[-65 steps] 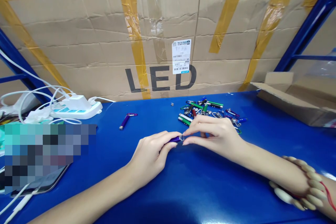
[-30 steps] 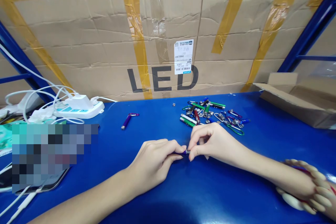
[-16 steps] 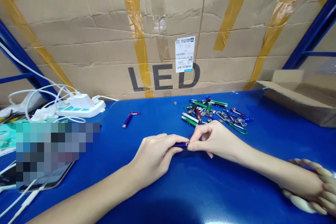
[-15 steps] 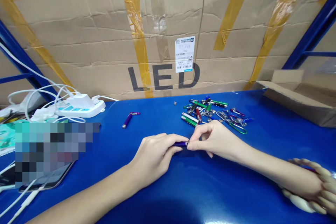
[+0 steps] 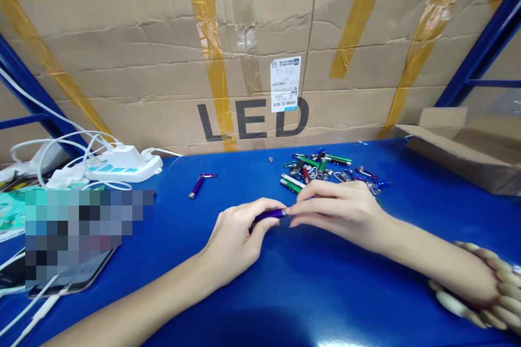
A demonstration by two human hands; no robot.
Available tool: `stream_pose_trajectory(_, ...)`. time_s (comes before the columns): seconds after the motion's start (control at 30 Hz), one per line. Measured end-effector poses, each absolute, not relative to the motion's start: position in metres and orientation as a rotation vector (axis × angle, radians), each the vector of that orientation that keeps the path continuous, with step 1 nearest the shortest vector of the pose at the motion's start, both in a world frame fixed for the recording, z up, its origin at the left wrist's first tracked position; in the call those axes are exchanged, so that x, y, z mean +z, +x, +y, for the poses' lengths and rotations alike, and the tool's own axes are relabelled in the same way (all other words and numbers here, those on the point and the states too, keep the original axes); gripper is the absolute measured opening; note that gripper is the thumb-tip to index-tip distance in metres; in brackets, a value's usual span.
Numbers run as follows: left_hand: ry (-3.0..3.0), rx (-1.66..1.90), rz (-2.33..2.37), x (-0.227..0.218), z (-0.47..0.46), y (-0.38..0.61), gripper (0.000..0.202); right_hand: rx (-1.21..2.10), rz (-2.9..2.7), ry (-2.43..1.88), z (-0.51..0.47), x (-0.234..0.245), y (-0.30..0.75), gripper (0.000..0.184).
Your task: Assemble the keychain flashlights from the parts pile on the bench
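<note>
My left hand is closed around a small purple flashlight, holding it level just above the blue table. The fingertips of my right hand pinch the flashlight's right end. Just behind my right hand lies a pile of small keychain flashlights in green, red, blue and silver, with carabiner clips. Another purple flashlight with a clip lies alone to the left.
A big taped cardboard box marked LED stands along the back. A white power strip with cables sits at the left, and a phone lies near the front left. An open cardboard box is at the right. A beaded bracelet circles my right wrist.
Both hands have lifted slightly and moved away from me with the purple flashlight. My right fingers have stretched out more along its end.
</note>
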State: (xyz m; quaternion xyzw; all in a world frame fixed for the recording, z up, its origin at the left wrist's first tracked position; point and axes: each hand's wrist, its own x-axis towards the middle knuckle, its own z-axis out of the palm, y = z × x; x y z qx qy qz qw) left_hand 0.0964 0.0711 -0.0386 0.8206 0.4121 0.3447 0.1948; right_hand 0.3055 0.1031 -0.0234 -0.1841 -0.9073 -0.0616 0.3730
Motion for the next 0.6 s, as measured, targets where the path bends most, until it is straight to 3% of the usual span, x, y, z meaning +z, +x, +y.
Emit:
stream_pose_trajectory(0.1, 2.289, 0.925, 1.123, -0.0375, 0.0695, 0.097, 0.025, -0.322, -2.353, -0.438, 0.1012, -0.0196, 0.3086, 0.018)
stream_pose_trajectory(0.3, 2.271, 0.804, 1.039, -0.0373, 0.0681, 0.0971, 0.022, -0.328, -2.346, -0.464, 0.0973, -0.0168, 0.3066, 0.024)
stream_pose_trajectory(0.43, 2.256, 0.746, 1.023, -0.0371, 0.0674, 0.0965, 0.021, -0.237, -2.343, -0.472, 0.0963, -0.0166, 0.3037, 0.03)
stream_pose_trajectory(0.6, 2.278, 0.768, 0.971, -0.0392, 0.0664, 0.0952, 0.021, 0.036, -2.304, -0.476, 0.0991, -0.0231, 0.3035, 0.024)
